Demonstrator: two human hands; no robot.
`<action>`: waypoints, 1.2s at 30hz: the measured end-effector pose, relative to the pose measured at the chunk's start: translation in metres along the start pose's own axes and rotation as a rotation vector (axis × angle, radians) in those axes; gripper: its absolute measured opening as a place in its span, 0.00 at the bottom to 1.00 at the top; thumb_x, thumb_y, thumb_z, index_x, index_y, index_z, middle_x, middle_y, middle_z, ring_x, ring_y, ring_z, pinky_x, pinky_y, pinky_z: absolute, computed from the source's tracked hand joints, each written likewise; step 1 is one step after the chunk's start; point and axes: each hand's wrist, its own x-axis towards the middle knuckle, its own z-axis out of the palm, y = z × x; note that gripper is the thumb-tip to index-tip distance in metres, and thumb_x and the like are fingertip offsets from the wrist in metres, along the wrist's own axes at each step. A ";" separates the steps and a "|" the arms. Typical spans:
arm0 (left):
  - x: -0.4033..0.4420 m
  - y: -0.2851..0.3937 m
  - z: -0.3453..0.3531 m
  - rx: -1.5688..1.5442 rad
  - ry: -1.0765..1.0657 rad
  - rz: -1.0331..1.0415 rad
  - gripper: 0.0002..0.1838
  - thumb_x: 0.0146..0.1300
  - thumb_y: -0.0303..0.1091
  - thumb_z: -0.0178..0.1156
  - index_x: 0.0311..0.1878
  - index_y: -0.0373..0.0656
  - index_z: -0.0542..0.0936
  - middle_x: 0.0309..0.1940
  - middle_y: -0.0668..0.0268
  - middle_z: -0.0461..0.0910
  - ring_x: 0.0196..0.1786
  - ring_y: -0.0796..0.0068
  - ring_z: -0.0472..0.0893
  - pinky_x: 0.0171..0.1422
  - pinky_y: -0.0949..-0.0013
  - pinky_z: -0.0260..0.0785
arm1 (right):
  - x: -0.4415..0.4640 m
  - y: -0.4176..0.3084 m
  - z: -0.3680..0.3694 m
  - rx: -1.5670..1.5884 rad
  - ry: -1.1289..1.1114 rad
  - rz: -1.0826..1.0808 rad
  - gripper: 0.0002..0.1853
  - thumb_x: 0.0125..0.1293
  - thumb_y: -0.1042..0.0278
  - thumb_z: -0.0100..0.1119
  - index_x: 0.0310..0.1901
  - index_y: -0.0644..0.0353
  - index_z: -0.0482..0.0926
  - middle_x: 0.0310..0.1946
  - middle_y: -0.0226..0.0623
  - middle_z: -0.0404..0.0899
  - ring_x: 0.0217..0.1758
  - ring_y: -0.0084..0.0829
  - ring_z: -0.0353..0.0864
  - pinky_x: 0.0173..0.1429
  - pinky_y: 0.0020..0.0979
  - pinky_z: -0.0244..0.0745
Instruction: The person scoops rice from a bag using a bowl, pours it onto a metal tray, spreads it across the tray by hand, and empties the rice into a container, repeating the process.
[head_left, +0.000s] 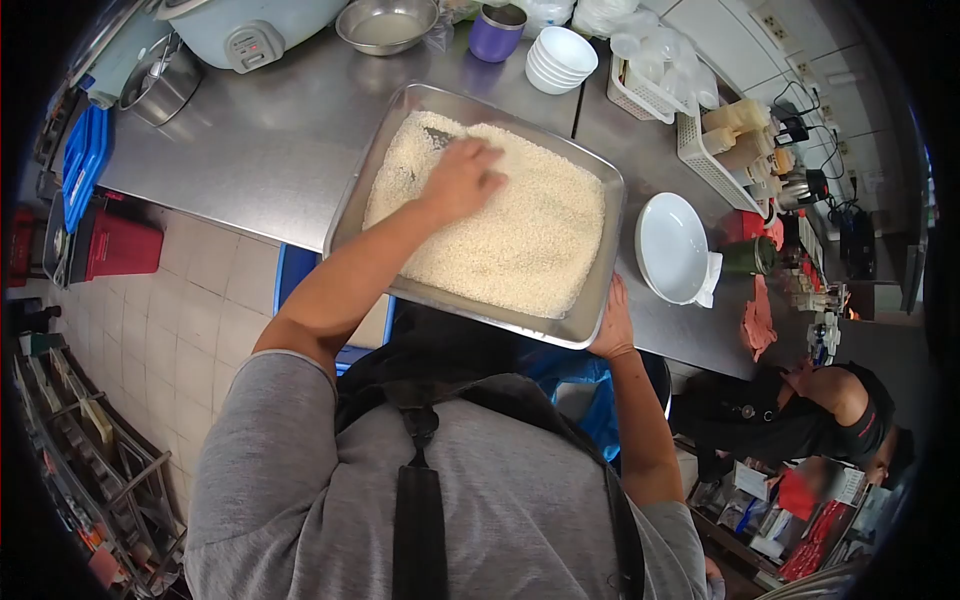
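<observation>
A large rectangular metal tray (612,215) full of pale grains that look like uncooked rice (520,225) lies at the counter's front edge, one corner towards me. My left hand (463,180) is over the upper left part of the rice, palm down. Its thumb is apart from the other fingers, which touch the grains and are slightly blurred. Near that hand, bits of the tray's dark bottom show through. At the tray's lower right corner, my right hand (615,320) grips the outer side, its fingers along the metal wall.
Right of the tray is a white oval bowl (672,248). Behind stand stacked white bowls (561,60), a purple cup (496,33), a metal bowl (387,25) and a rice cooker (250,35). Baskets (715,160) line the wall. Another person (800,410) is at lower right.
</observation>
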 end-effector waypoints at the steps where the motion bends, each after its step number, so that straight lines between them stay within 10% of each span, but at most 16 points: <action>1: -0.003 0.008 0.000 -0.023 -0.121 0.028 0.21 0.66 0.43 0.64 0.59 0.46 0.80 0.64 0.54 0.73 0.68 0.51 0.69 0.73 0.52 0.60 | -0.002 0.002 0.002 0.011 0.020 0.000 0.47 0.50 0.49 0.66 0.68 0.71 0.64 0.65 0.62 0.64 0.73 0.62 0.58 0.79 0.57 0.46; 9: -0.051 0.038 -0.079 -0.066 -0.661 0.360 0.25 0.62 0.47 0.67 0.62 0.54 0.78 0.70 0.60 0.68 0.74 0.54 0.64 0.78 0.46 0.52 | -0.004 0.005 0.003 -0.036 0.019 0.005 0.47 0.48 0.49 0.67 0.67 0.71 0.65 0.64 0.61 0.64 0.73 0.62 0.58 0.78 0.59 0.47; 16: -0.059 -0.004 -0.107 0.357 -0.787 0.494 0.36 0.64 0.49 0.63 0.75 0.64 0.65 0.82 0.69 0.43 0.84 0.62 0.38 0.84 0.40 0.24 | -0.002 0.007 -0.004 -0.078 -0.104 -0.001 0.44 0.49 0.50 0.66 0.65 0.69 0.68 0.64 0.61 0.62 0.71 0.62 0.56 0.74 0.60 0.50; 24: -0.006 -0.016 -0.056 0.477 -0.538 0.333 0.32 0.70 0.57 0.53 0.75 0.63 0.65 0.81 0.68 0.48 0.83 0.59 0.43 0.82 0.35 0.30 | -0.002 0.005 -0.003 -0.116 -0.095 0.007 0.42 0.51 0.51 0.63 0.65 0.69 0.68 0.63 0.62 0.64 0.72 0.63 0.56 0.77 0.59 0.49; 36: -0.055 0.033 -0.099 0.444 -0.573 -0.052 0.32 0.63 0.50 0.64 0.69 0.55 0.71 0.75 0.55 0.61 0.77 0.48 0.58 0.78 0.40 0.50 | -0.001 0.005 -0.006 -0.080 -0.064 -0.010 0.41 0.48 0.53 0.65 0.62 0.70 0.69 0.61 0.62 0.65 0.71 0.63 0.59 0.76 0.60 0.50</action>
